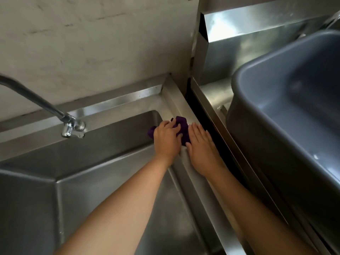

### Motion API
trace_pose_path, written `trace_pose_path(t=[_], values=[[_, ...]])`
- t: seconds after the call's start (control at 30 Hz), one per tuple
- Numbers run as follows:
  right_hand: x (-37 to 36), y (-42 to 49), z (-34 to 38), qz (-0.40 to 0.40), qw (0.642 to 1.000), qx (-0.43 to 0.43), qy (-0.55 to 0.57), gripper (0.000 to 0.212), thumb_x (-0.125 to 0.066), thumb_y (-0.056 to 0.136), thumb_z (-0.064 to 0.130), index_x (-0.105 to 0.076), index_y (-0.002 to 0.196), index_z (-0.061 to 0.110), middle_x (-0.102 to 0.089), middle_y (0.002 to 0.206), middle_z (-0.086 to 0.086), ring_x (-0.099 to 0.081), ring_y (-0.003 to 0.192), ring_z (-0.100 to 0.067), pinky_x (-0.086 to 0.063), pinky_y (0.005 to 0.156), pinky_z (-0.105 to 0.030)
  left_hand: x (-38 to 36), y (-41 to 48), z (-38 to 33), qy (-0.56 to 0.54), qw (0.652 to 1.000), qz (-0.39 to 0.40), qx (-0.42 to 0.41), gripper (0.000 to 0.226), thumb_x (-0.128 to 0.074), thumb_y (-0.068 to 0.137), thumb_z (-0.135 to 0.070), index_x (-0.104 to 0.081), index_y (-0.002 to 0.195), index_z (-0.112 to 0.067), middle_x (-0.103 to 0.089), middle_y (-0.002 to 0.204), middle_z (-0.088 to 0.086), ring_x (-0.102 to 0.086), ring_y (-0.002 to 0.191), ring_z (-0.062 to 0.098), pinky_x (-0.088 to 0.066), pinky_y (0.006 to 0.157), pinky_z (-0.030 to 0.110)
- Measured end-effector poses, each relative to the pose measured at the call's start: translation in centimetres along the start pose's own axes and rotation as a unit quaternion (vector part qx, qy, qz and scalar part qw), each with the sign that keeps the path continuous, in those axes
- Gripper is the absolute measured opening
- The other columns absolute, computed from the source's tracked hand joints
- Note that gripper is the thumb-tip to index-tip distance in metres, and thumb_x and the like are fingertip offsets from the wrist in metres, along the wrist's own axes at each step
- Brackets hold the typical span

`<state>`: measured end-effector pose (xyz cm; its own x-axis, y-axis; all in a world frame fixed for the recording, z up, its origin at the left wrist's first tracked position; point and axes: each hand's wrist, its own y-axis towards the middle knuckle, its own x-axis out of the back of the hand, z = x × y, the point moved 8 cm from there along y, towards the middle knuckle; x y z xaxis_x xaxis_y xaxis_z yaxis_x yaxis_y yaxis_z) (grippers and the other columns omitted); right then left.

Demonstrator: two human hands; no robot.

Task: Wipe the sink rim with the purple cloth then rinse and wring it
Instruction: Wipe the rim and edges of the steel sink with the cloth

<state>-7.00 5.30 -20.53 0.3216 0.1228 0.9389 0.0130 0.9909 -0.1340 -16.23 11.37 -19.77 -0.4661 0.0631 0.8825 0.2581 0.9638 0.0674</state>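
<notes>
The purple cloth (182, 130) lies bunched on the right-hand sink rim (175, 100), near the rim's far corner. The left hand (166, 139) presses on it with fingers curled over the cloth, while the right hand (201, 147) lies flat on the rim just beside it, fingers straight and together, touching the cloth's edge. The faucet (70, 126) hangs over the basin, well apart from the cloth, and a grey plastic tub (294, 100) stands beyond the rim.

Our two arms, bare to the frame edge

We see no sleeves, gloves, watch or rings on either forearm; left hand (166, 139) & right hand (201, 144) both uncovered, w/ short plain nails, no polish visible. Forearms smooth, unmarked, no bands or straps at the wrists. Rest of us out of view.
</notes>
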Motion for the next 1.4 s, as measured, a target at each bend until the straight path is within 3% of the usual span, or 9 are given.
trace_pose_path(t=[0.33, 0.6, 0.87, 1.03, 1.1, 1.2, 1.33, 1.4], values=[[0.6, 6.9, 1.6, -0.016, 1.000, -0.007, 0.000, 0.056, -0.027, 0.100, 0.022, 0.000, 0.148, 0.013, 0.000, 0.159, -0.007, 0.008, 0.146, -0.019, 0.007, 0.118, -0.035, 1.1, 6.5, 2.6, 0.032, 0.999, -0.013, -0.003, 0.031, -0.060, 0.084, -0.018, -0.067, 0.114, -0.016, -0.060, 0.130, 0.004, -0.049, 0.119, 0.024, -0.037, 0.094, 0.035], [0.5, 10.7, 2.4, -0.032, 0.999, -0.030, -0.019, 0.057, -0.025, 0.099, 0.023, 0.002, 0.148, 0.016, 0.004, 0.159, -0.008, 0.011, 0.146, -0.022, 0.007, 0.118, -0.037, 1.2, 9.5, 4.2, 0.040, 0.999, -0.027, 0.003, 0.032, -0.055, 0.087, -0.017, -0.064, 0.118, -0.017, -0.056, 0.134, 0.005, -0.047, 0.123, 0.025, -0.034, 0.101, 0.038], [0.8, 13.5, 2.9, -0.042, 0.999, -0.033, 0.007, 0.058, -0.029, 0.098, 0.018, -0.002, 0.149, 0.018, 0.001, 0.159, -0.009, 0.009, 0.146, -0.022, 0.003, 0.120, -0.038, 1.7, 11.9, 5.4, 0.039, 0.997, -0.066, 0.005, 0.032, -0.057, 0.085, -0.015, -0.065, 0.116, -0.014, -0.060, 0.129, 0.005, -0.049, 0.114, 0.029, -0.036, 0.094, 0.040], [1.2, 15.3, 4.0, -0.062, 0.996, 0.028, 0.065, 0.062, -0.034, 0.096, 0.009, -0.003, 0.149, 0.016, -0.003, 0.160, -0.003, 0.005, 0.146, -0.015, 0.006, 0.119, -0.032, 2.1, 12.8, 5.9, 0.030, 0.998, -0.052, -0.032, 0.035, -0.057, 0.085, -0.019, -0.064, 0.119, -0.017, -0.058, 0.131, 0.006, -0.049, 0.117, 0.030, -0.035, 0.098, 0.041], [1.0, 16.0, 4.3, -0.048, 0.995, 0.047, 0.067, 0.060, -0.034, 0.096, 0.010, -0.007, 0.149, 0.016, -0.007, 0.159, -0.002, 0.002, 0.147, -0.015, 0.005, 0.119, -0.032, 2.4, 12.4, 5.9, 0.024, 0.998, -0.035, -0.046, 0.039, -0.056, 0.086, -0.021, -0.059, 0.125, -0.018, -0.050, 0.140, 0.009, -0.043, 0.125, 0.031, -0.033, 0.106, 0.044], [0.9, 16.8, 4.3, -0.042, 0.997, 0.049, 0.048, 0.056, -0.033, 0.096, 0.013, -0.014, 0.149, 0.016, -0.015, 0.158, -0.002, -0.001, 0.147, -0.017, 0.004, 0.117, -0.031, 2.3, 11.2, 6.4, 0.030, 0.999, -0.004, -0.033, 0.051, -0.052, 0.090, -0.022, -0.041, 0.140, -0.021, -0.022, 0.156, 0.009, -0.021, 0.140, 0.030, -0.018, 0.116, 0.040], [1.2, 17.9, 6.4, -0.041, 0.997, 0.044, 0.050, 0.054, -0.036, 0.093, 0.019, -0.027, 0.145, 0.006, -0.025, 0.155, -0.013, -0.012, 0.146, -0.024, -0.006, 0.120, -0.036, 3.7, 8.2, 6.7, 0.014, 0.996, -0.088, -0.025, 0.055, -0.053, 0.085, -0.010, -0.042, 0.139, -0.014, -0.036, 0.148, 0.019, -0.034, 0.136, 0.037, -0.030, 0.112, 0.047], [1.0, 18.0, 7.6, -0.053, 0.995, 0.030, 0.077, 0.061, -0.030, 0.091, 0.034, -0.031, 0.142, 0.000, -0.027, 0.153, -0.018, -0.018, 0.144, -0.027, -0.010, 0.120, -0.036, 4.1, 7.0, 7.7, -0.014, 0.995, -0.100, 0.008, 0.060, -0.051, 0.087, -0.005, -0.034, 0.143, -0.015, -0.031, 0.150, 0.020, -0.028, 0.140, 0.035, -0.025, 0.115, 0.043]])
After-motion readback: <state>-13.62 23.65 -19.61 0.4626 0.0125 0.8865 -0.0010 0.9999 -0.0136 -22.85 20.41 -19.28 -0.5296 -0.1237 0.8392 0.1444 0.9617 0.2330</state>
